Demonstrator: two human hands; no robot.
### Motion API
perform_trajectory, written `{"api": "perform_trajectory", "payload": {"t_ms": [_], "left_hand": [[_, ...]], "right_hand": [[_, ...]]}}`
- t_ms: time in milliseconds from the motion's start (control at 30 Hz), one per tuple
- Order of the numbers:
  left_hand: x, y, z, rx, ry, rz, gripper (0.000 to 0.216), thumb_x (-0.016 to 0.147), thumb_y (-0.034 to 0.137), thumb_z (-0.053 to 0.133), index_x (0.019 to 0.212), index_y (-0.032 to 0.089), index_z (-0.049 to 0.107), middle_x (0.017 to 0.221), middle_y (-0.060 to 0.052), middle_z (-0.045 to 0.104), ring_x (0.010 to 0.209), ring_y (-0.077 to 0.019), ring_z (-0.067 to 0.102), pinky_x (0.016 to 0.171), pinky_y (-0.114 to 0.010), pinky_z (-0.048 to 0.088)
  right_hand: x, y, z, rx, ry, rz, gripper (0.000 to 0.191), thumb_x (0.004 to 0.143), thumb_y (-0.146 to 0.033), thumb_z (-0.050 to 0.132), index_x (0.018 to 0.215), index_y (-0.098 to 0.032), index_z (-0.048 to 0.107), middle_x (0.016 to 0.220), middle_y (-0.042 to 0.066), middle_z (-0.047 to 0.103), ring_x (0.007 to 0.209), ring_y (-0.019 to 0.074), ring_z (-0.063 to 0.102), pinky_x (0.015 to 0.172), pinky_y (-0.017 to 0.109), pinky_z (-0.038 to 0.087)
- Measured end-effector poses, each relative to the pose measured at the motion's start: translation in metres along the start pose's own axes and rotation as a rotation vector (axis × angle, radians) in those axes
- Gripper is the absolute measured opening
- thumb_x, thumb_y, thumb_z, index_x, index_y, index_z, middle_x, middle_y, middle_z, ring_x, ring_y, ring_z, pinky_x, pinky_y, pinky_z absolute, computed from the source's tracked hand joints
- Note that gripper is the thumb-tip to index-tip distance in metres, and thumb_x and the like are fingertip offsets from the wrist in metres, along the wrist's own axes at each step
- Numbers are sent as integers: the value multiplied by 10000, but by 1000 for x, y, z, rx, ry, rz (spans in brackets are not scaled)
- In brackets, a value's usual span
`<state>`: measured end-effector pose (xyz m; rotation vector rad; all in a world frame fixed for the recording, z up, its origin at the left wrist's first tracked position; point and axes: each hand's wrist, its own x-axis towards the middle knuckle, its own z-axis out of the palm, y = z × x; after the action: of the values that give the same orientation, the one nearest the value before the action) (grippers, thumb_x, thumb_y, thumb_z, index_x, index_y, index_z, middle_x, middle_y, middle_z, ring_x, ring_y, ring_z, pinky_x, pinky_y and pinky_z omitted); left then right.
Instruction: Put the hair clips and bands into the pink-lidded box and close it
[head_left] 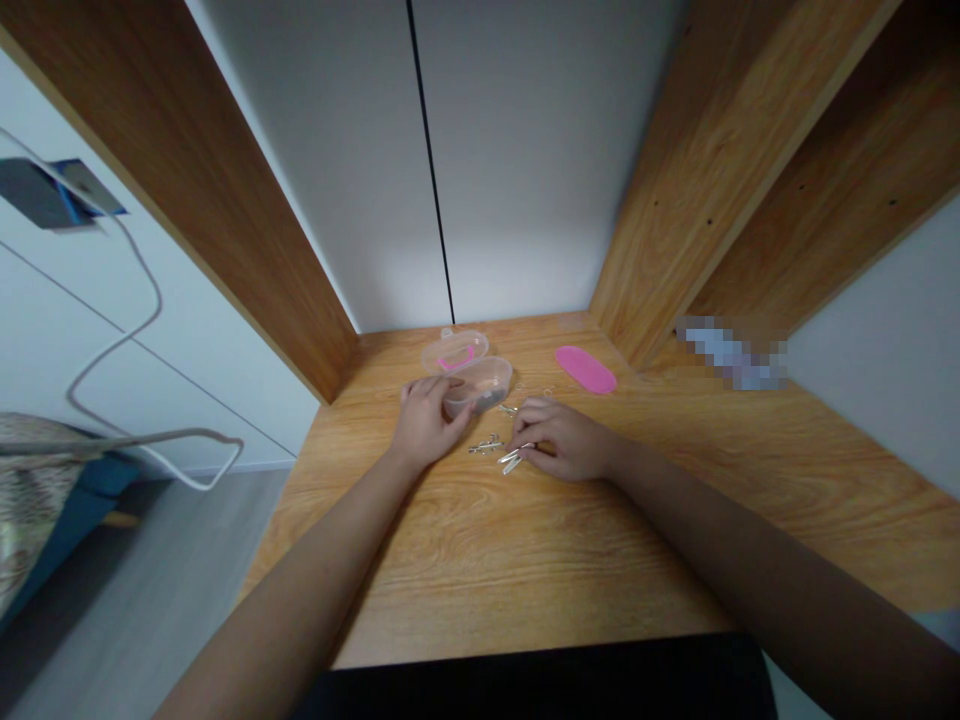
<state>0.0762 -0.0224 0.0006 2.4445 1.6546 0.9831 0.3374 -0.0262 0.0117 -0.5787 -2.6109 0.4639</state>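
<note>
Head — hands (426,420) (564,438) (at box (495,372), clips (511,459))

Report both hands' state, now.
Left hand: holding the clear container at its left end.
Right hand: closed, grip on silvery clips.

Mid-frame, on the counter (465,580), here's the tub (496,377), lid (454,347) just behind it, mat (586,369) over to the right, clips (487,445) in front, between left hand (427,422) and right hand (564,438), cable (158,297) hanging at frame left.
</note>
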Motion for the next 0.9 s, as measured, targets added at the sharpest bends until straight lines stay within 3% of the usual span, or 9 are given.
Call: {"api": "perform_trajectory", "payload": {"t_ms": [333,667,900], "left_hand": [[0,1,0,-5,9,5,325,888,458,642,1126,237,650,1150,-69,724,1106,-288,633,978,-454,398],[0,0,0,-5,6,13,315,892,446,642,1132,241,647,1155,-57,725,1111,-279,634,980,-446,397],[0,-1,1,-13,12,23,317,900,458,633,1130,240,646,1149,-58,725,1107,-277,636,978,-448,394]], "right_hand": [[2,-4,-1,-29,-16,19,197,866,-194,628,1009,-229,758,936,61,683,919,219,602,860,389,458],[3,2,3,1,22,7,208,975,-259,563,1068,-202,740,904,76,714,886,207,614,805,353,456],[3,2,2,108,42,-19,151,961,-269,605,968,-209,743,879,57,739,890,201,621,825,360,465]]}}
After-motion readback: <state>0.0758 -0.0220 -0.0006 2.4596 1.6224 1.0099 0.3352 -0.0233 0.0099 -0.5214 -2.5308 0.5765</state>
